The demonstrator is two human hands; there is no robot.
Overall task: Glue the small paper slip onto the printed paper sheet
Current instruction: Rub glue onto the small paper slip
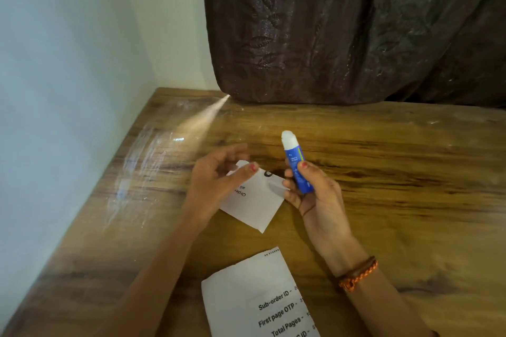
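My left hand [216, 178] pinches the upper edge of a small white paper slip [256, 205] and holds it above the wooden table [397, 172]. The slip carries a little black print and its right corner touches the fingers of my right hand. My right hand [315, 194] grips a blue glue stick [297, 165] upright, with its white tip uncapped and pointing up. The printed paper sheet [243, 298] lies flat on the table near the front edge, below both hands, with lines of black text.
A dark brown patterned curtain [356, 30] hangs over the table's far edge. A pale wall [68, 76] runs along the table's left side. A braided orange band [358, 273] sits on my right wrist.
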